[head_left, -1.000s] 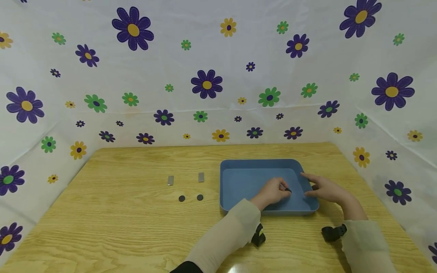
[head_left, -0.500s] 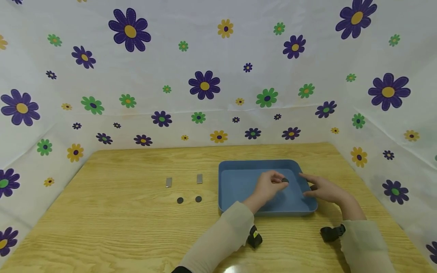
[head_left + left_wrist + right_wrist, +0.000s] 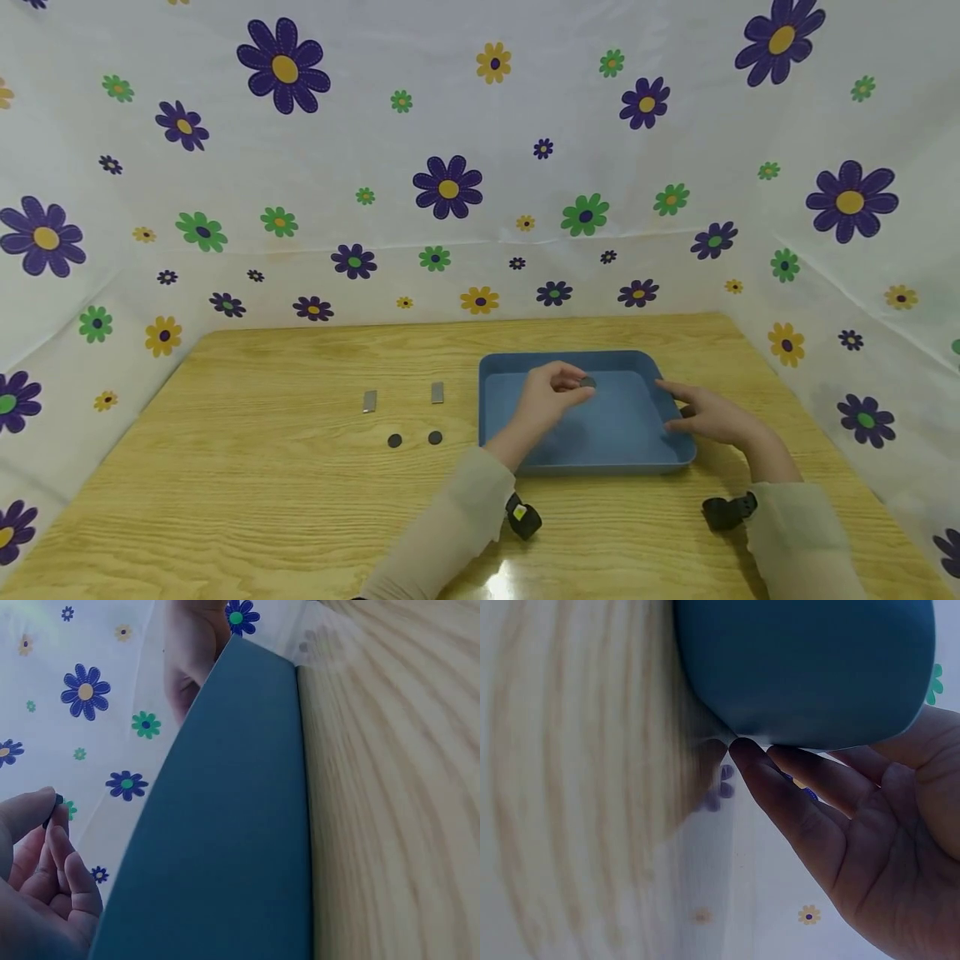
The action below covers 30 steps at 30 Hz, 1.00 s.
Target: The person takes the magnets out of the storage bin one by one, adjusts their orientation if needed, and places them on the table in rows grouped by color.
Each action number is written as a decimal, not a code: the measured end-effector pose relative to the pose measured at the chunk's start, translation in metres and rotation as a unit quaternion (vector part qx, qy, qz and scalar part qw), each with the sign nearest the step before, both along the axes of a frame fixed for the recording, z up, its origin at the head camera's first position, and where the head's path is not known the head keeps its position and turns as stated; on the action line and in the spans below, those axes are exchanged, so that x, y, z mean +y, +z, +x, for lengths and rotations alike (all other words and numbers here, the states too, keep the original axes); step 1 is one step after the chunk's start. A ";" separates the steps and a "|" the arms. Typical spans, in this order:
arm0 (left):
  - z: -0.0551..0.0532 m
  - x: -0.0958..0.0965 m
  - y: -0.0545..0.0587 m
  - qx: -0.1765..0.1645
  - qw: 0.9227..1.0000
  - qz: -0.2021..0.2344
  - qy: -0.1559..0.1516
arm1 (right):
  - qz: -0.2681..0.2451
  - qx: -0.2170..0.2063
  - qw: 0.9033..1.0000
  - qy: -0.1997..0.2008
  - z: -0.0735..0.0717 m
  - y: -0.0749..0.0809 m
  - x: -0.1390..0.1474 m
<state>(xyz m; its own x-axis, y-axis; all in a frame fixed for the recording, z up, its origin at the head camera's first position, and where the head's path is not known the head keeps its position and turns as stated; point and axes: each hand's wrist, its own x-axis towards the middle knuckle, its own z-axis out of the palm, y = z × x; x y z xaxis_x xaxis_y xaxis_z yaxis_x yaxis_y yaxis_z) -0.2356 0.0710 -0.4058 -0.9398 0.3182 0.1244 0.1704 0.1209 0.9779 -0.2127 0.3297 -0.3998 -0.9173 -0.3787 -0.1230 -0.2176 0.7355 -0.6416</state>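
Observation:
My left hand (image 3: 546, 402) pinches a small dark round disc (image 3: 588, 382) between thumb and fingertips, over the inside of a shallow blue tray (image 3: 585, 469). In the left wrist view the disc (image 3: 58, 799) shows edge-on at the thumb tip, with the other fingers loosely curled. At the tray's right side, my right hand (image 3: 712, 414) holds the wall, thumb and forefinger at the rim. Seen from the right wrist, other fingers (image 3: 795, 817) of that hand lie against the outside of the tray (image 3: 810, 667), low near the tabletop.
Left of the tray, two dark discs (image 3: 394, 441) lie side by side on the wooden table (image 3: 262, 483). Behind them are two small grey rectangular pieces (image 3: 370, 402). A white flower-print cloth (image 3: 510, 108) encloses the table's back and sides.
My left hand has lifted the disc up from the tray's floor and moved left with it across the tray. The right hand stays at the tray's right side.

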 end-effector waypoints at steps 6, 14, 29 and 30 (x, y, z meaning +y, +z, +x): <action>0.000 -0.045 0.003 0.008 1.000 -0.008 -0.002 | -0.004 0.007 1.000 0.010 0.000 -0.001 -0.001; 0.004 -0.127 0.012 -0.007 0.999 -0.033 0.040 | -0.010 0.010 1.000 0.012 0.002 -0.003 0.001; 0.019 -0.259 -0.008 -0.032 0.979 -0.137 0.147 | -0.009 0.003 1.000 0.013 0.002 -0.002 0.000; 0.020 -0.266 -0.010 -0.036 0.978 -0.144 0.149 | -0.010 0.004 1.000 0.013 0.002 -0.002 0.000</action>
<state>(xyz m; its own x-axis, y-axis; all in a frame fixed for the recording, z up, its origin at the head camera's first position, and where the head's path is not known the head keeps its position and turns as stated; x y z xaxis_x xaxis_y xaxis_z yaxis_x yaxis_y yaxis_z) -0.2154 -0.1946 -0.4155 -0.9991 0.0416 -0.0003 0.0175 0.4269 0.9041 -0.2107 0.3294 -0.4013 -0.9077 -0.4054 -0.1081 -0.2416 0.7159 -0.6551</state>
